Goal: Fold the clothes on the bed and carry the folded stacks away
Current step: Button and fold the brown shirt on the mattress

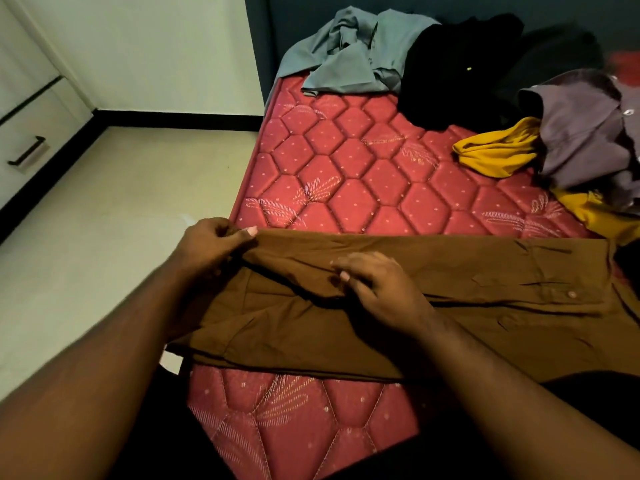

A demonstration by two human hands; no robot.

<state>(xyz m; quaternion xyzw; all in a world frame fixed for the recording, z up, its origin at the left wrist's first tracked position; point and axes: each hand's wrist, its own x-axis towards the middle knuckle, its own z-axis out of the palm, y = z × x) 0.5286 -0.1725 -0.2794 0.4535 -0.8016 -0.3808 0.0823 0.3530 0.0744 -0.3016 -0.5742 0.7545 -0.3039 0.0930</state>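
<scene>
Two hands of mine are on the brown cotton shirt (433, 306), which lies spread flat across the near part of the red quilted mattress (363, 174) of the bed, its left end hanging a little past the bed's left edge. My left hand (207, 247) is at that left edge, thumb and fingers (247, 233) curled round and pinching the far left corner of the brown cloth, lifting a fold of it. My right hand (377, 289) rests on the middle of the shirt with fingers bent, their tips pressing down on the cloth just beside a dark crease; it does not seem to wrap round any of the fabric. A small pale button (571, 294) shows on the shirt toward the bed's right edge.

Several unfolded clothes lie farther off. At the far left corner of the bed a crumpled grey-blue shirt (346, 57) lies against the dark headboard (346, 8). Touching it on the right is a heap of black cloth (457, 71). Along the right edge sits a rumpled mauve buttoned shirt (588, 133), partly on top of a mustard-yellow garment (498, 150) that shows on both sides of it. A blurred bit of red cloth (625, 64) shows at the far right.

Beside the bed's left edge is pale tiled floor (121, 220), and beyond it a white drawer unit with a black handle (27, 150).
</scene>
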